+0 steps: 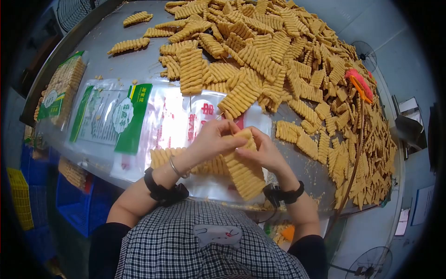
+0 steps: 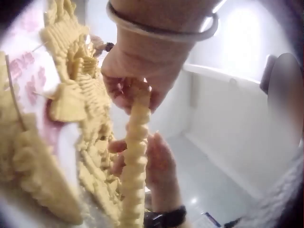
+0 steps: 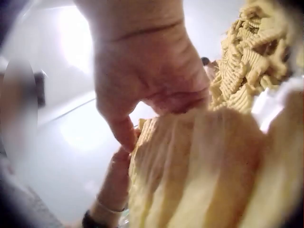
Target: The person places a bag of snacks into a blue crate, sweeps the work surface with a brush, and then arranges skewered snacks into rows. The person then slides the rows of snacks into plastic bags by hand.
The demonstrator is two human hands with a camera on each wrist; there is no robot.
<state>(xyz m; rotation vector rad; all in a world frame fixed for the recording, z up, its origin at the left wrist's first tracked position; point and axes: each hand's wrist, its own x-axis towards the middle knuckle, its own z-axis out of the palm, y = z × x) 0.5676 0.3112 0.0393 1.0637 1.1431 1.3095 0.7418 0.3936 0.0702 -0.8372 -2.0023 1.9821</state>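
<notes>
A tan, pleated tofu skewer (image 1: pixel 245 176) hangs between my two hands over the front of the metal table. My left hand (image 1: pixel 211 141) pinches its upper end between thumb and fingers, also seen edge-on in the left wrist view, where the skewer (image 2: pixel 135 166) runs straight down from the fingers. My right hand (image 1: pixel 265 152) grips the same upper part from the other side. In the right wrist view the pleated face (image 3: pixel 190 166) lies close below that hand. Behind the held piece, more tofu skewers (image 1: pixel 162 156) lie on clear printed bags (image 1: pixel 186 104).
A large heap of tofu skewers (image 1: pixel 278 46) covers the back and right of the table (image 1: pixel 104 60). Green-labelled bags (image 1: pixel 134 118) lie at left, near a filled pack (image 1: pixel 67 86). A red-pink object with an orange part (image 1: pixel 360 86) rests on the heap. Blue crates (image 1: pixel 76 209) stand below.
</notes>
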